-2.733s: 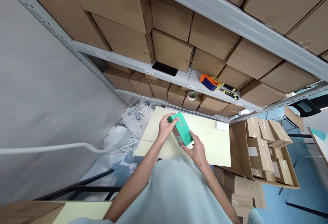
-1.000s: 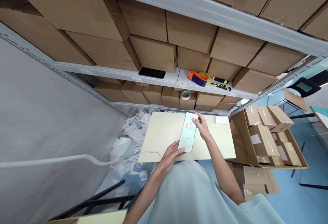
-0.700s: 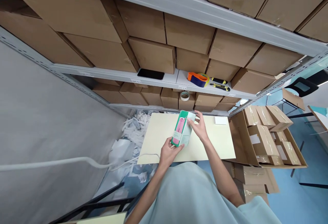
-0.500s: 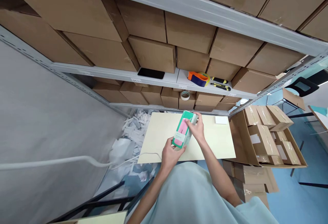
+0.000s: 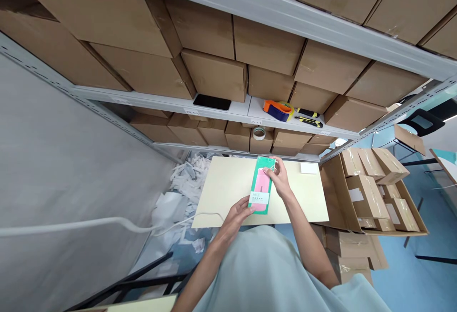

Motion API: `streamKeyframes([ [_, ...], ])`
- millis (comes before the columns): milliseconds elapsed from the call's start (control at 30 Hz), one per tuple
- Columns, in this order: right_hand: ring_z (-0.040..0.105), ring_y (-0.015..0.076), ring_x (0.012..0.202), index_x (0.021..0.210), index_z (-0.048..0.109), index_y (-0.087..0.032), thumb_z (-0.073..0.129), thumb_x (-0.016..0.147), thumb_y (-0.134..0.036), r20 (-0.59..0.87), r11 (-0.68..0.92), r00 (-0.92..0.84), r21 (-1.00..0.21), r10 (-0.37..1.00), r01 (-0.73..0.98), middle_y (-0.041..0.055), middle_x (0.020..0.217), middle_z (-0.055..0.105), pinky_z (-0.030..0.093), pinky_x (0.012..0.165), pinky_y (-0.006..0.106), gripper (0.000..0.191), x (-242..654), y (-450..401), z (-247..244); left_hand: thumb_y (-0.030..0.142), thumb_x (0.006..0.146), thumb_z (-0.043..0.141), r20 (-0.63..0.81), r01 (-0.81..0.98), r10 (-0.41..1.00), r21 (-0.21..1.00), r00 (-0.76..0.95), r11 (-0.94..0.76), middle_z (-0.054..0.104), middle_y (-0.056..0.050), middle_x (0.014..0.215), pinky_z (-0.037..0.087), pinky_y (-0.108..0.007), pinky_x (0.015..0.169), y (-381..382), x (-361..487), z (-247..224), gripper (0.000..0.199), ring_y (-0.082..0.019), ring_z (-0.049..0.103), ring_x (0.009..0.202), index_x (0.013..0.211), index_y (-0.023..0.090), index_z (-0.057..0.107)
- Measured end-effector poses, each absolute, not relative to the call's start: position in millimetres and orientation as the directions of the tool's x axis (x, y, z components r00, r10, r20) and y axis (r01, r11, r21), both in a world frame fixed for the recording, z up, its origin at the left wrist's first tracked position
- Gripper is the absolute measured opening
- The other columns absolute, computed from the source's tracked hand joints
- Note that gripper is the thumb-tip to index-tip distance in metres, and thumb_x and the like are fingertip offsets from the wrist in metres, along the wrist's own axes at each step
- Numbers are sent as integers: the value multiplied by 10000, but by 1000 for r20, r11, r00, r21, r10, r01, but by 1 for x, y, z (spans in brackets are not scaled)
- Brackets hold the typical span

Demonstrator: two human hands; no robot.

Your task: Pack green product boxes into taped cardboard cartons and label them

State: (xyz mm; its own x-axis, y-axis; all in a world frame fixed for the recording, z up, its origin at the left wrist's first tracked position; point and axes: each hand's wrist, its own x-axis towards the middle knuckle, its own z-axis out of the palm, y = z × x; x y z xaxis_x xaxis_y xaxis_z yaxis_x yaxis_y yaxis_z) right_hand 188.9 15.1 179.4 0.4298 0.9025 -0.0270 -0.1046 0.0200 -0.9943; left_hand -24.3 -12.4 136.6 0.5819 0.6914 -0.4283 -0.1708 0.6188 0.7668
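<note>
Between my two hands is a slim green box (image 5: pixel 262 186) with a pink picture and a white label band on its front, held above the pale yellow table (image 5: pixel 217 183). My left hand (image 5: pixel 237 213) grips its lower left side, thumb over the front near the bottom corner. At the upper right edge, my right hand (image 5: pixel 279 177) is closed on the box, its thumb pressing the front face. The box's broad front faces up toward me. Part of the right hand's fingers is hidden behind it.
Shelves of brown cartons (image 5: pixel 269 43) rise beyond the table. On one shelf lie a black phone (image 5: pixel 212 102), an orange tape dispenser (image 5: pixel 277 110) and yellow-black cutters (image 5: pixel 309 121). An open carton (image 5: pixel 335 193) of small boxes stands right; paper scraps (image 5: pixel 191 179) lie left, a white cable (image 5: pixel 121 221) nearby.
The green box has turned more upright and its front now faces me squarely, its side panel no longer showing. Both hands have shifted slightly with it.
</note>
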Motion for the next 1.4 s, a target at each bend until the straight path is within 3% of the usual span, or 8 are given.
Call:
streamKeyframes([
  [167, 701, 227, 1018, 1384, 635, -295, 854, 842, -453, -19, 7, 417, -998, 908, -61, 41, 1145, 719, 594, 882, 337, 606, 188, 18, 180, 542, 628, 948, -411, -143, 778, 836, 475, 529, 818, -177, 1290, 545, -530, 1178, -10, -14, 131, 738, -407, 727, 1321, 1240, 167, 778],
  [367, 705, 277, 1174, 1639, 493, -299, 885, 826, -572, -54, -96, 573, -994, 818, 43, 145, 1448, 628, 642, 909, 397, 943, 174, 12, 173, 521, 632, 890, -359, -108, 891, 910, 279, 401, 828, -154, 1241, 614, -495, 1081, -4, 0, 116, 696, -362, 781, 1207, 1213, 175, 726],
  [500, 721, 269, 1116, 1679, 423, -329, 936, 782, -534, -30, -140, 634, -982, 773, 124, 120, 1400, 654, 648, 917, 412, 1054, 158, 5, 171, 455, 699, 832, -207, 175, 971, 967, 116, 186, 802, -119, 1243, 621, -494, 1045, -7, 2, 121, 672, -334, 790, 1114, 1311, 211, 702],
  [600, 739, 274, 1114, 1702, 348, -331, 940, 772, -469, -38, -148, 660, -983, 750, 113, 89, 1324, 698, 623, 1007, 447, 1111, 154, 7, 172, 451, 708, 849, -64, 334, 994, 942, 90, 31, 741, -148, 1345, 566, -532, 1136, -9, -1, 125, 766, -383, 725, 1268, 1417, 221, 670],
  [733, 746, 260, 1095, 1730, 279, -291, 882, 785, -391, -38, -77, 635, -996, 771, 34, 65, 1241, 709, 599, 1049, 447, 1125, 162, 11, 169, 508, 691, 906, -266, 142, 939, 961, 217, 239, 677, -200, 1468, 522, -551, 1198, -1, -6, 123, 937, -396, 644, 1420, 1514, 191, 588],
  [867, 755, 251, 1061, 1740, 288, -290, 872, 766, -345, -101, -36, 529, -991, 842, -131, 32, 1137, 751, 614, 980, 400, 1137, 169, 11, 167, 511, 682, 929, -434, -57, 810, 868, 395, 493, 673, -216, 1513, 508, -516, 1216, 12, -13, 122, 1004, -384, 631, 1452, 1552, 184, 549],
  [1133, 752, 241, 974, 1717, 391, -312, 838, 742, -337, -168, -61, 432, -966, 886, -251, 27, 1107, 793, 627, 833, 350, 1073, 170, 8, 167, 440, 600, 946, -433, -165, 802, 830, 411, 533, 798, -161, 1285, 572, -527, 1136, 6, -3, 128, 923, -383, 738, 1281, 1425, 150, 652],
  [1400, 736, 281, 1158, 1707, 384, -289, 875, 776, -439, -161, -126, 494, -987, 855, -102, 88, 1279, 742, 629, 988, 416, 1064, 167, 5, 160, 352, 637, 902, -444, -109, 852, 866, 279, 487, 762, -166, 1360, 540, -489, 1185, 3, 10, 113, 797, -352, 713, 1328, 1376, 168, 669],
])
